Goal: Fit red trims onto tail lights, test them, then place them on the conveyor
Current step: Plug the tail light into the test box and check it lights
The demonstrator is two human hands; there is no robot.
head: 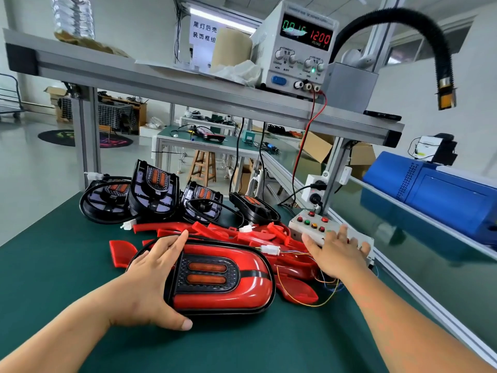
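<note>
A tail light (228,278) with its red trim fitted lies on the green mat, its two orange lamp bars facing up. My left hand (150,281) grips its left end, thumb under the near edge and fingers over the far edge. My right hand (336,254) is spread flat with straight fingers over the white button box (309,227) that has red, green and yellow buttons. A white connector (270,249) with thin coloured wires runs from the tail light toward that box. Loose red trims (215,230) are piled behind it. Several untrimmed black tail lights (153,189) stand further back.
A power supply (298,47) on the upper shelf reads 12.00 volts, with red and black leads dropping to the bench. The glossy green conveyor (403,238) runs along the right, behind an aluminium rail. A blue machine (435,192) sits beyond it. A black flexible hose (430,44) hangs top right.
</note>
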